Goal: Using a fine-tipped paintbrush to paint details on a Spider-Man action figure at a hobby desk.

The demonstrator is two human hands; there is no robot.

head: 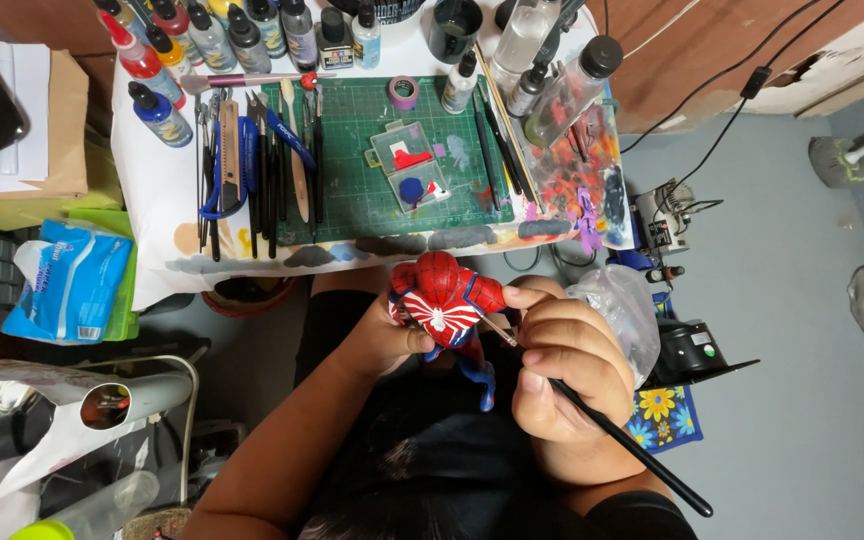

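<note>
Gripping a red-and-blue figurine (444,300) about its torso, left hand (384,338) closed snugly, thumb across the front near the white spider mark, fingers hidden behind. Held in the air over the lap, just short of the surface's (152,190) near edge, head tipped away toward the cutting mat. Right hand (564,362) curled shut around a thin black paintbrush (620,438), pinched pencil-fashion well down the handle, the fine tip meeting the figurine's side below its right shoulder; long handle trailing back past the wrist.

Judged from its look: small, light, hard plastic or resin, stiff in the body but thin at the limbs, so likely brittle at the blue legs hanging below the hand. Glossy painted skin, probably slippery and easily marred where paint sits wet. Best taken around the chest and back, as now, away from the freshly touched patch and off the slender arms and legs. Brush light and rigid, needing only a fingertip pinch.

Farther out, lying on the surface: a green cutting mat (372,160), a small clear compartment box (412,165) with red and blue bits, a row of dark-handled tools (262,165), paint bottles (157,112) along the far edge, a paint-smeared palette sheet (582,170) to the right. Blue tissue pack (72,280) off to the left.
</note>
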